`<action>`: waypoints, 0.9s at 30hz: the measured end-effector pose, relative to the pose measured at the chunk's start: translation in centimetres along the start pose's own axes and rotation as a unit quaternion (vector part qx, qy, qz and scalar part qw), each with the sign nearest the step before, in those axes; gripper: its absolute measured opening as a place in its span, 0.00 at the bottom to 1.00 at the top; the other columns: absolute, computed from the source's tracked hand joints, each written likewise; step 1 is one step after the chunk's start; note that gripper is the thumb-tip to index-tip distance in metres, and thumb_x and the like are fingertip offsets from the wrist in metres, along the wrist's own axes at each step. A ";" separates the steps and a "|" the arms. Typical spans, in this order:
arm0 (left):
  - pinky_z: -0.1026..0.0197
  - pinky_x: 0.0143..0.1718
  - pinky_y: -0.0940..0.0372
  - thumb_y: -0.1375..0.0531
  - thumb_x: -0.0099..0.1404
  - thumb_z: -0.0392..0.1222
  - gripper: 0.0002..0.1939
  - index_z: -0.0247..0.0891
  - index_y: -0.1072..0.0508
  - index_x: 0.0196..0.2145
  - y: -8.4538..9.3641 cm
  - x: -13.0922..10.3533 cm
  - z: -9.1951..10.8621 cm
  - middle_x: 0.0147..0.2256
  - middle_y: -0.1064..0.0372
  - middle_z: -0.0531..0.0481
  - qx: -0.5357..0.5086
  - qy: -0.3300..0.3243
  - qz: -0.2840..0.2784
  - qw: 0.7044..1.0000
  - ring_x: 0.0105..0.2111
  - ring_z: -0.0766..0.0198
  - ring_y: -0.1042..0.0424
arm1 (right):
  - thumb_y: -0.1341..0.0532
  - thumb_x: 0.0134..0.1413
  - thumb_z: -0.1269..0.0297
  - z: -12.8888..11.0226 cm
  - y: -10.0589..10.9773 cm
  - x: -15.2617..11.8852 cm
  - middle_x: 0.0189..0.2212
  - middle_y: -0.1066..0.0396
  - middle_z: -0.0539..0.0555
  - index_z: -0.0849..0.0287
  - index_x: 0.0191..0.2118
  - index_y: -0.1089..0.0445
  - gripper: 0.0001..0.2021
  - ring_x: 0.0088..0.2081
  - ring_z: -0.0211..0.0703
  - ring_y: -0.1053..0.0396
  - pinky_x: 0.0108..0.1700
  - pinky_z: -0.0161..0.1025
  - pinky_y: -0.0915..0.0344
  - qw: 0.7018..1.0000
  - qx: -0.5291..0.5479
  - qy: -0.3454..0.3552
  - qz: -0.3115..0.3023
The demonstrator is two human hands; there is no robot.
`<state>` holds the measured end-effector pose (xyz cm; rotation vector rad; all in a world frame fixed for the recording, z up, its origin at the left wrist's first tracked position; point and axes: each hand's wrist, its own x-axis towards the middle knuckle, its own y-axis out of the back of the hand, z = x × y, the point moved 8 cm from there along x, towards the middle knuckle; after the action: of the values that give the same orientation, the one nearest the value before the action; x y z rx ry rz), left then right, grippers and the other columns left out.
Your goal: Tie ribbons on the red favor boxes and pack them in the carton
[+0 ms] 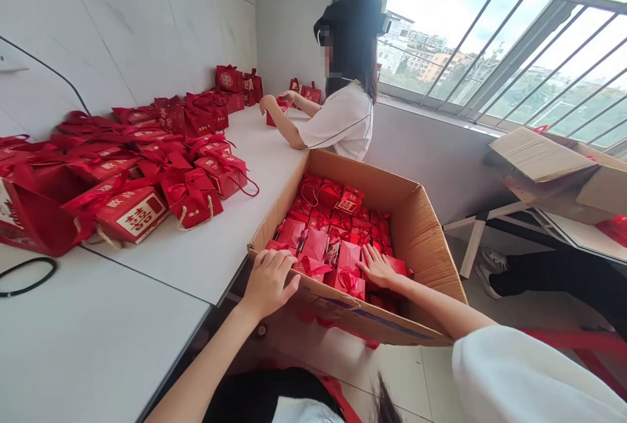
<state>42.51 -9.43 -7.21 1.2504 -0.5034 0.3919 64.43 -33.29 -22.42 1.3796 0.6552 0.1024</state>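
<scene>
A large cardboard box [443, 260] stands open in front of me, packed with small red gift boxes [313, 245] tied with red ribbon bows. At its near left corner my left hand [270, 282] is hooked over the rim, fingers bent inward and thumb apart on the outer side. Inside the cardboard box, my right hand [379, 268] lies with fingers stretched out on the red gift boxes near the right side. What is under its palm is hidden.
More red gift boxes [132, 214] are piled on the white table [161, 338] at left, near a black loop [29, 276]. A co-worker [350, 109] handles a red box at the far end. Another open carton [543, 155] stands right, below the barred window.
</scene>
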 end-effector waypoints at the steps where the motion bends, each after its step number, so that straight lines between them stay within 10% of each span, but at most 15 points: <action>1: 0.53 0.46 0.46 0.48 0.63 0.40 0.10 0.37 0.29 0.39 0.0 0.0 0.0 0.39 0.28 0.46 -0.001 0.000 -0.002 1.000 0.40 0.56 0.34 | 0.61 0.63 0.50 -0.2 -0.3 0.0 0.67 0.62 0.61 0.63 0.67 0.60 0.32 0.67 0.54 0.65 0.64 0.56 0.59 1.000 0.008 -0.005 0.009; 11: 0.53 0.47 0.45 0.46 0.61 0.40 0.08 0.37 0.31 0.38 0.1 -0.1 0.3 0.38 0.30 0.48 0.000 0.020 -0.013 1.000 0.40 0.57 0.35 | 0.68 0.65 0.57 -4.5 1.4 1.2 0.66 0.56 0.61 0.59 0.67 0.58 0.28 0.68 0.51 0.66 0.63 0.62 0.64 0.993 0.061 0.004 0.096; 15: 0.54 0.47 0.45 0.44 0.60 0.41 0.07 0.38 0.31 0.37 -0.1 -0.7 0.3 0.37 0.31 0.50 0.002 0.026 0.018 1.000 0.38 0.59 0.35 | 0.52 0.59 0.56 -7.7 2.2 1.5 0.65 0.51 0.54 0.51 0.64 0.48 0.27 0.66 0.50 0.58 0.65 0.53 0.58 0.991 0.056 0.072 0.094; 22: 0.57 0.44 0.45 0.40 0.55 0.53 0.15 0.39 0.33 0.31 -1.6 -1.4 -0.4 0.30 0.33 0.53 0.077 -0.023 0.144 0.986 0.31 0.62 0.37 | 0.58 0.60 0.51 -15.1 3.8 4.5 0.67 0.60 0.55 0.56 0.67 0.56 0.31 0.67 0.54 0.67 0.63 0.64 0.66 0.966 0.088 0.178 0.163; 27: 0.60 0.38 0.45 0.44 0.59 0.55 0.16 0.39 0.35 0.25 -2.2 -1.7 -0.3 0.24 0.36 0.54 0.164 -0.077 0.258 0.949 0.26 0.64 0.40 | 0.55 0.58 0.51 -20.6 2.4 5.6 0.66 0.59 0.53 0.51 0.65 0.50 0.30 0.66 0.56 0.63 0.63 0.64 0.65 0.953 0.105 0.278 0.055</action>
<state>42.28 -9.78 -9.96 1.4695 -0.9349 0.8503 59.79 -12.35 -23.16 1.6047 1.0798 0.5402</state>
